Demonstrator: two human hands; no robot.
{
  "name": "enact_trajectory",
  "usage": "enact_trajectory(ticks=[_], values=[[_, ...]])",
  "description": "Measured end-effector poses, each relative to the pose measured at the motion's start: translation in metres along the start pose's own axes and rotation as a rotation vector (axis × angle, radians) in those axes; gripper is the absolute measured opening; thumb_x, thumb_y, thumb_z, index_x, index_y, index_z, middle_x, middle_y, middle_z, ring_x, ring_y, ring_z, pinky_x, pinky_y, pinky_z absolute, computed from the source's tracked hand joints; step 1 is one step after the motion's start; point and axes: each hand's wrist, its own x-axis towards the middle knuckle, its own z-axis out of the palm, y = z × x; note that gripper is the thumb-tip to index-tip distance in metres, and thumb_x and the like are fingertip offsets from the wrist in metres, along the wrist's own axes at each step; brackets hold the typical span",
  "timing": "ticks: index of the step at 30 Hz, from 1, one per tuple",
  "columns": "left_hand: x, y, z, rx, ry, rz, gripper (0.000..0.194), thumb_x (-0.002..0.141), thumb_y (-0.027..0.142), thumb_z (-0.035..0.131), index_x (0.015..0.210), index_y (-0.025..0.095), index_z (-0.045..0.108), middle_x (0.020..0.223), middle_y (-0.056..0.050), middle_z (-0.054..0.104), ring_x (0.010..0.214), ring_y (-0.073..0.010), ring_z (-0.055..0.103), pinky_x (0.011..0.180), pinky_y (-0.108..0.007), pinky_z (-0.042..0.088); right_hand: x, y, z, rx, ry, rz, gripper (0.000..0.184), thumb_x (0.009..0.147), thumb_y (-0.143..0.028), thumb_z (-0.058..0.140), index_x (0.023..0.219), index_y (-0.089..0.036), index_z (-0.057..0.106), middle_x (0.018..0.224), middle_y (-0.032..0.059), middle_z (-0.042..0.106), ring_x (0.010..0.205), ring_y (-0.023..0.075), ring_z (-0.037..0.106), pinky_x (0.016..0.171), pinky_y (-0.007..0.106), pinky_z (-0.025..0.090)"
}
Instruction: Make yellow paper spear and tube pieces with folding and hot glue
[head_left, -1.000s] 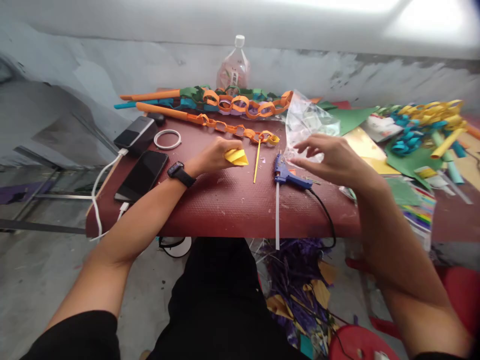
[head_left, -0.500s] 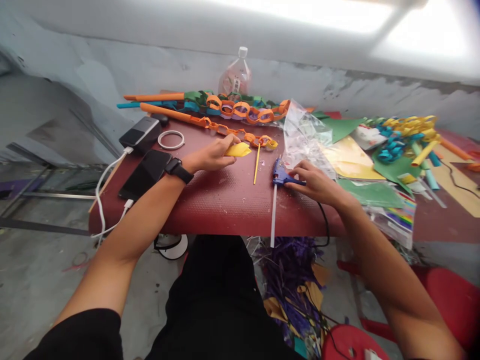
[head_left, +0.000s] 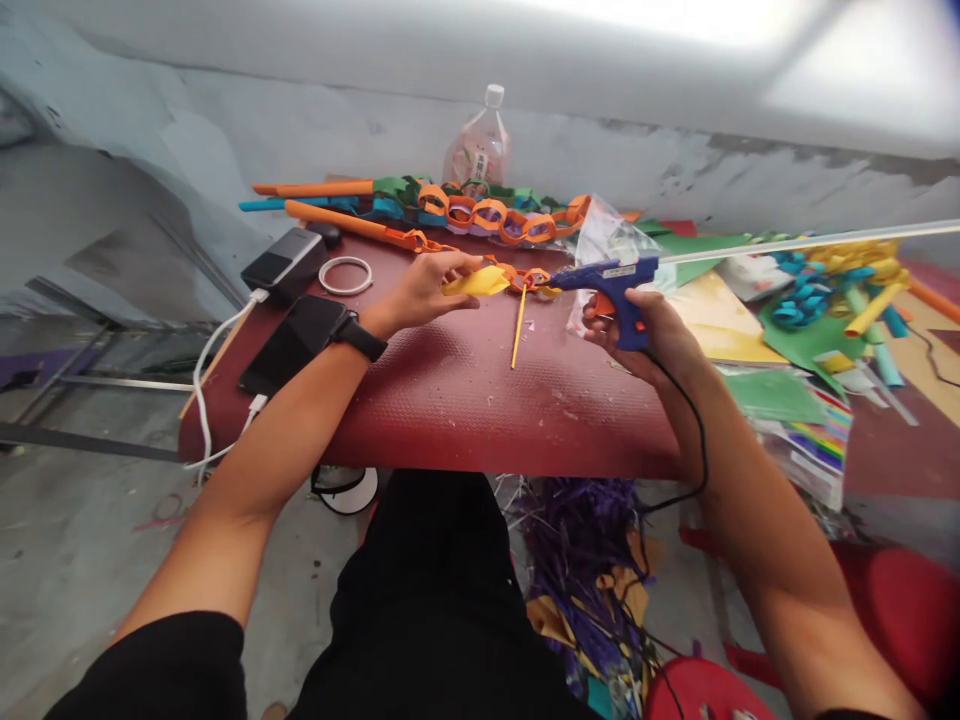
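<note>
My left hand [head_left: 435, 287] is closed on a folded piece of yellow paper [head_left: 486, 281] above the dark red table. Fingers of my right hand [head_left: 637, 325] wrap the handle of a blue hot glue gun [head_left: 616, 278], its nozzle pointing left toward the yellow paper but apart from it. A long clear glue stick [head_left: 810, 243] sticks out of the gun's back end. Behind the hands lies an orange paper chain [head_left: 536, 278], partly hidden by my left hand. A thin yellow stick [head_left: 518, 330] lies in front of the chain's right end.
On the left are a phone [head_left: 294, 345], a power bank [head_left: 281, 268] and a roll of tape [head_left: 345, 276]. More paper chains [head_left: 487, 215] and a plastic bottle [head_left: 480, 150] stand at the back. Coloured paper [head_left: 720, 310] and a plastic bag [head_left: 604, 235] cover the right side.
My right hand has picked the glue gun up off the table and turned its nozzle to the left, the glue stick now pointing right. My left hand still holds the yellow paper, barely moved.
</note>
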Motion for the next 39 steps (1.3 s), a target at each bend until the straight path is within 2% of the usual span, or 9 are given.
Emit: enact_trajectory(ticks=[4,8,11,17,22,26,33,39], values=[[0.0,0.002,-0.004,0.032,0.022,-0.033,0.041,0.08,0.03,0.098,0.115,0.017,0.082,0.115,-0.01,0.086,0.095,-0.0189,0.074,0.083,-0.031,0.057,0.025,-0.003,0.025,-0.163,-0.024,-0.018,0.021,0.07,-0.031,0.084,0.083,-0.023,0.069,0.078,0.0009,0.067,0.062,0.0137,0.056,0.059,0.032,0.058],[0.0,0.0,-0.009,0.047,0.045,-0.033,0.044,0.076,0.036,0.101,0.111,0.016,0.082,0.117,-0.011,0.085,0.098,-0.0211,0.075,0.083,-0.032,0.059,0.034,-0.003,0.04,-0.29,-0.085,-0.098,0.02,0.069,-0.028,0.08,0.072,-0.025,0.061,0.067,-0.0018,0.057,0.055,0.013,0.047,0.048,0.031,0.043],[0.0,-0.003,-0.011,0.047,0.042,-0.031,0.047,0.075,0.037,0.102,0.111,0.016,0.082,0.122,-0.013,0.084,0.103,-0.0228,0.077,0.086,-0.034,0.06,0.035,0.002,0.039,-0.385,-0.108,-0.118,0.021,0.07,-0.029,0.081,0.072,-0.026,0.06,0.063,-0.0027,0.054,0.054,0.0131,0.046,0.046,0.031,0.041],[-0.002,0.0,-0.011,0.022,0.01,-0.023,0.041,0.077,0.035,0.099,0.109,0.017,0.082,0.116,-0.01,0.083,0.102,-0.0228,0.077,0.089,-0.036,0.061,0.033,0.013,0.021,-0.479,-0.076,-0.157,0.02,0.074,-0.032,0.081,0.072,-0.027,0.061,0.063,-0.0007,0.059,0.054,0.0154,0.05,0.046,0.033,0.041],[-0.002,0.006,-0.009,-0.006,-0.034,-0.057,0.04,0.077,0.036,0.099,0.109,0.017,0.084,0.11,-0.009,0.084,0.098,-0.0218,0.077,0.085,-0.035,0.061,0.028,0.014,0.015,-0.512,-0.138,-0.183,0.02,0.08,-0.032,0.078,0.073,-0.027,0.06,0.067,0.0009,0.059,0.057,0.0173,0.051,0.051,0.038,0.046],[-0.002,0.012,-0.008,-0.054,-0.091,-0.084,0.041,0.078,0.04,0.099,0.109,0.017,0.084,0.108,-0.009,0.084,0.095,-0.0218,0.077,0.084,-0.037,0.063,0.024,0.015,0.015,-0.505,-0.181,-0.222,0.019,0.082,-0.033,0.078,0.076,-0.028,0.061,0.071,0.002,0.061,0.058,0.018,0.052,0.052,0.039,0.049],[-0.002,0.028,-0.004,-0.164,-0.178,-0.079,0.039,0.078,0.039,0.101,0.106,0.018,0.085,0.105,-0.008,0.084,0.099,-0.0234,0.08,0.089,-0.038,0.067,0.015,0.011,0.023,-0.554,-0.163,-0.203,0.02,0.081,-0.032,0.083,0.074,-0.026,0.065,0.071,0.0029,0.063,0.06,0.0178,0.056,0.049,0.036,0.048],[-0.001,0.034,0.0,-0.18,-0.207,-0.107,0.041,0.074,0.043,0.104,0.103,0.019,0.086,0.098,-0.006,0.083,0.099,-0.0251,0.082,0.084,-0.037,0.069,0.011,0.013,0.027,-0.653,-0.237,-0.299,0.022,0.086,-0.037,0.085,0.08,-0.026,0.067,0.07,0.0028,0.062,0.062,0.018,0.057,0.046,0.034,0.049]])
